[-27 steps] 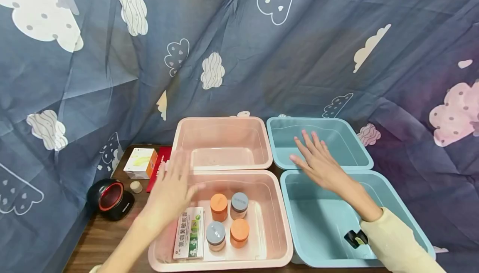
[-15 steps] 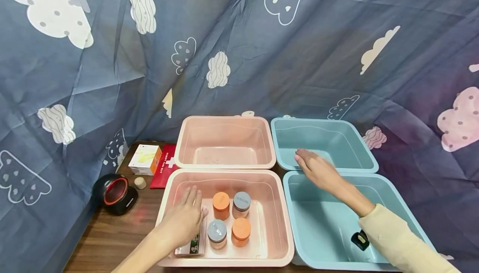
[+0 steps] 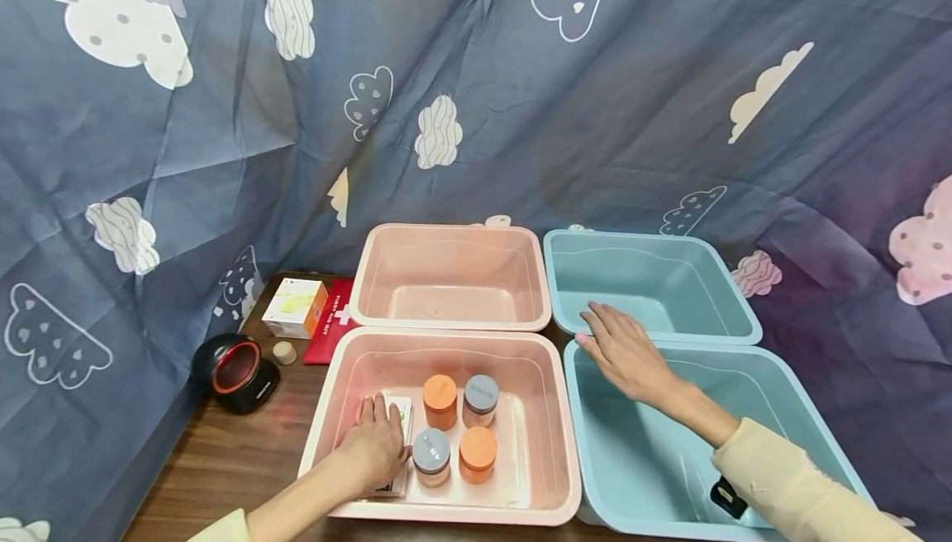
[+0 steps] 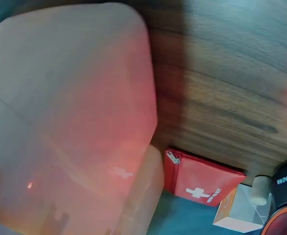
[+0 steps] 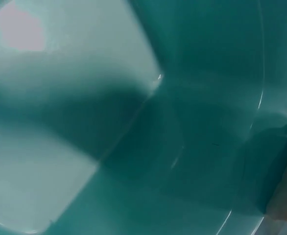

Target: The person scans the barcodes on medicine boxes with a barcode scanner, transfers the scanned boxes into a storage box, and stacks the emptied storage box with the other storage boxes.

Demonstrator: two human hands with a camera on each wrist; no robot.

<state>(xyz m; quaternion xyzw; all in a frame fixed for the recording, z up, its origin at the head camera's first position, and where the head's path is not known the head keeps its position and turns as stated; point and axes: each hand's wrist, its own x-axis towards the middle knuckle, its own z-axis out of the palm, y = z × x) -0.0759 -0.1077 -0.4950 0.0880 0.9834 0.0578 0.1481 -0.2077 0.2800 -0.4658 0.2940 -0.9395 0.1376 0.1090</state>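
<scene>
My left hand [image 3: 374, 447] lies over a white medicine box [image 3: 402, 418] with green print, in the left part of the front pink bin [image 3: 342, 368]. Its fingers stretch across the box top with the thumb at the right edge, covering most of the box. Close to its right stand jars with orange lids [image 3: 440, 392] and grey lids [image 3: 431, 450]. My right hand [image 3: 628, 358] hovers with outstretched fingers over the rims between the two blue bins, holding nothing. In the right wrist view, part of this hand [image 5: 285, 188] shows at the edge beside blue plastic [image 5: 207, 161].
An empty-looking pink bin [image 3: 364, 278] stands behind the front one, beside two blue bins [image 3: 744, 311] [image 3: 799, 410]. Left on the wooden table [image 3: 275, 443] are a black grinder [image 3: 238, 373], a small beige cap [image 3: 284, 352], a white-orange box [image 3: 295, 308] and a red first aid pouch [image 3: 330, 323].
My left hand has come down from above the pink bins onto the medicine box. My right hand has drawn back and lower from over the rear blue bin.
</scene>
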